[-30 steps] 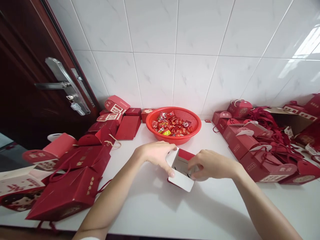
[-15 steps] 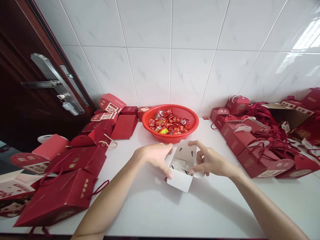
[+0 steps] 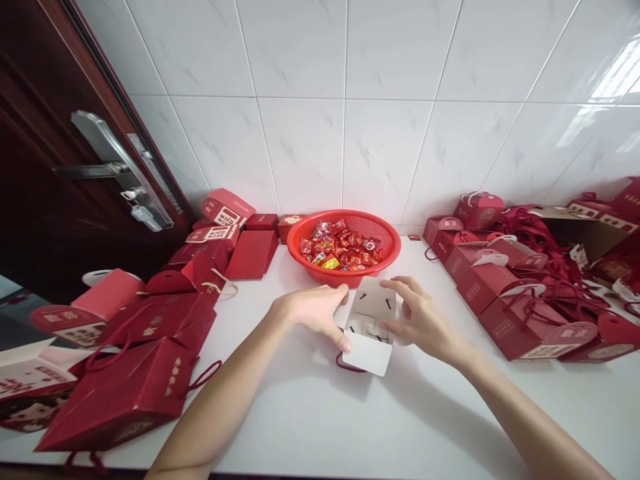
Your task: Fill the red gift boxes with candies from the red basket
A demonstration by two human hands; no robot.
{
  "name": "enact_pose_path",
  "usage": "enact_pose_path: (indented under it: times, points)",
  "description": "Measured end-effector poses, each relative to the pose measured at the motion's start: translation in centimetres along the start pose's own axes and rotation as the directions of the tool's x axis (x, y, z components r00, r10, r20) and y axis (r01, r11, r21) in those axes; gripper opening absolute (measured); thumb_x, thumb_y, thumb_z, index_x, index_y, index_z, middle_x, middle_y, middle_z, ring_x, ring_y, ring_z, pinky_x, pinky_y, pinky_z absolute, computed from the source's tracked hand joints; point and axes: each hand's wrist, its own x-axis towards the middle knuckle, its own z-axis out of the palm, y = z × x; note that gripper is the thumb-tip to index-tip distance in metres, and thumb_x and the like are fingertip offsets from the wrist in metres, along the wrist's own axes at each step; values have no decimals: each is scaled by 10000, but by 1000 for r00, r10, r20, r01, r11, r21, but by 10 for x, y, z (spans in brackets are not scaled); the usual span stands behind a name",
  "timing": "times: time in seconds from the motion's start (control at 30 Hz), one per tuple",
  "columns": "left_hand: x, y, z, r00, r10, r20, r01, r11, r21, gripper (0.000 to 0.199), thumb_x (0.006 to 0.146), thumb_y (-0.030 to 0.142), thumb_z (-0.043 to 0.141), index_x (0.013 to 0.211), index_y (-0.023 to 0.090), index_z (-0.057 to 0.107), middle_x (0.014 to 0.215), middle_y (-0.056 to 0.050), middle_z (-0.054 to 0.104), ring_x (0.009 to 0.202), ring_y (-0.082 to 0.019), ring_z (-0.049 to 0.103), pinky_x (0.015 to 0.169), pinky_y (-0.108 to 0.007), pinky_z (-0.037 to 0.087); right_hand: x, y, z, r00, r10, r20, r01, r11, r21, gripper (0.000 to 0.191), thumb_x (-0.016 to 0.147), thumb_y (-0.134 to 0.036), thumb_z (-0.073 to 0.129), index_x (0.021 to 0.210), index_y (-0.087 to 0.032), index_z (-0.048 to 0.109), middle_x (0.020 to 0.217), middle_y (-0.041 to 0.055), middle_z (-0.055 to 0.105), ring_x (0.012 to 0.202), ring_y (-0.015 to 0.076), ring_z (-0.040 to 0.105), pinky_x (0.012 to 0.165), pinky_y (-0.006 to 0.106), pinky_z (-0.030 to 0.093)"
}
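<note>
A small open gift box (image 3: 373, 350) of folded card, white inside, stands on the white table between my hands, its flaps spread. Black cord ends poke through slots in its walls, and a dark red cord loop (image 3: 350, 365) shows at its near left. My left hand (image 3: 320, 313) grips the left side, thumb towards the near flap and fingers behind. On the opposite side, my right hand (image 3: 415, 310) holds the wall, index finger near the far flap and thumb at the inner edge. Just beyond the box sits a red plastic basket (image 3: 345, 275) with wrapped candies (image 3: 340, 247).
Red gift boxes (image 3: 150, 373) line the table's left side, some with cord handles. More red boxes (image 3: 520, 313) stand at the right, beside an open carton (image 3: 600, 230). A white tiled wall (image 3: 300, 153) rises behind; a dark door (image 3: 35, 200) is at the left.
The box has shifted slightly right, and its near flap sits a little higher. The red cord loop now shows below it. Both hands stay at its sides.
</note>
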Motion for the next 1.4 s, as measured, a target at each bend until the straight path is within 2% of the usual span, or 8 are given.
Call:
enact_pose_path:
  times: [0.13, 0.4, 0.5, 0.6, 0.83, 1.07, 1.23, 1.4]
  points:
    - [-1, 0, -1, 1000, 7, 5, -7, 1000, 7, 781, 512, 607, 829, 1081, 238, 443, 1147, -87, 582, 1009, -294, 595, 677, -298, 445, 3, 2, 7, 993, 117, 33, -121, 975, 187, 602, 713, -360, 717, 1273, -257, 522, 906, 7, 614, 656, 166, 584, 601, 308, 478]
    - [-8, 1, -6, 998, -56, -17, 56, 998, 34, 766, 587, 594, 790, 1197, 269, 461, 1176, -75, 589, 989, -298, 610, 671, -301, 456, 15, 21, 11, 955, 255, 150, -295, 859, 419, 688, 654, -463, 766, 1260, -247, 524, 998, 34, 600, 765, 196, 641, 573, 288, 496]
    - [-11, -3, -7, 995, -82, -57, 84, 996, 23, 763, 662, 571, 739, 1316, 307, 447, 1211, -82, 594, 1003, -301, 617, 680, -305, 463, 18, 24, 20, 966, 212, 145, -257, 801, 541, 700, 680, -512, 753, 1264, -218, 502, 1039, 69, 639, 858, 225, 654, 637, 312, 532]
    - [-13, -7, -9, 990, -57, -125, 57, 998, 0, 766, 696, 469, 726, 1394, 344, 437, 1234, -67, 611, 1024, -293, 624, 701, -295, 467, 22, 26, 33, 990, 142, 13, -122, 793, 596, 669, 699, -526, 740, 1240, -208, 508, 1062, 78, 664, 926, 235, 648, 741, 346, 549]
    - [-24, -9, -15, 964, -88, -251, 94, 995, 14, 639, 700, 412, 704, 1317, 297, 580, 1204, -75, 656, 975, -308, 649, 666, -291, 465, 23, 24, 37, 993, 73, -89, -29, 908, 417, 635, 797, -573, 648, 1305, -223, 494, 867, 28, 690, 699, 198, 631, 615, 318, 509]
    - [-32, -22, -20, 894, 116, -432, -124, 992, 9, 446, 801, 443, 653, 1212, 271, 666, 1270, -40, 677, 1174, -291, 610, 896, -311, 494, 39, 24, -1, 918, -15, -396, 71, 990, 125, 538, 886, -611, 512, 1227, -199, 576, 873, 61, 706, 531, 150, 552, 556, 295, 439]
    - [-1, -37, -36, 820, 156, -551, -239, 968, -82, 380, 862, 381, 593, 1183, 202, 694, 1201, -65, 725, 1092, -248, 670, 939, -314, 513, 87, 23, -24, 856, -48, -514, 185, 958, 220, 309, 861, -465, 527, 841, -185, 658, 810, 59, 719, 569, 147, 555, 599, 290, 459]
    - [64, -36, -57, 911, 226, -346, -252, 967, -32, 260, 799, 219, 613, 997, 235, 782, 1104, -25, 767, 1052, -234, 688, 933, -278, 493, 140, 15, -7, 902, 52, -428, 118, 925, 361, 205, 800, -296, 485, 815, -182, 655, 836, 56, 733, 734, 184, 654, 680, 286, 496]
